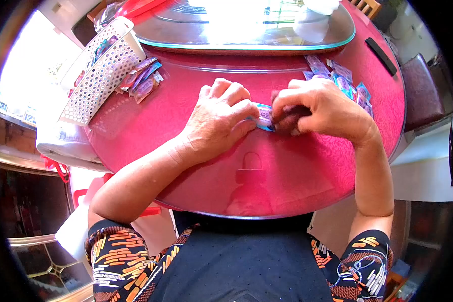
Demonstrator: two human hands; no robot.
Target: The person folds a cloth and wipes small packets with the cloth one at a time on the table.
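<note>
A small blue and purple plastic packet [264, 117] lies between my two hands, low over the red tabletop. My left hand [221, 113] is closed, its thumb and forefinger pinching the packet's left end. At the packet's right end, the curled fingers of my right hand [319, 108] are closed on its edge; they are in shadow and a little blurred. Both hands cover parts of the packet. Beyond my right hand lies a loose group of similar packets [342, 83], partly hidden by that hand.
At the left stands a white perforated basket [103, 75] with colourful things in it. More packets [142, 80] lie against its right side. A glass-edged turntable [246, 43] fills the far side of the red table [196, 186]. A black remote-like bar [381, 56] lies near the right edge.
</note>
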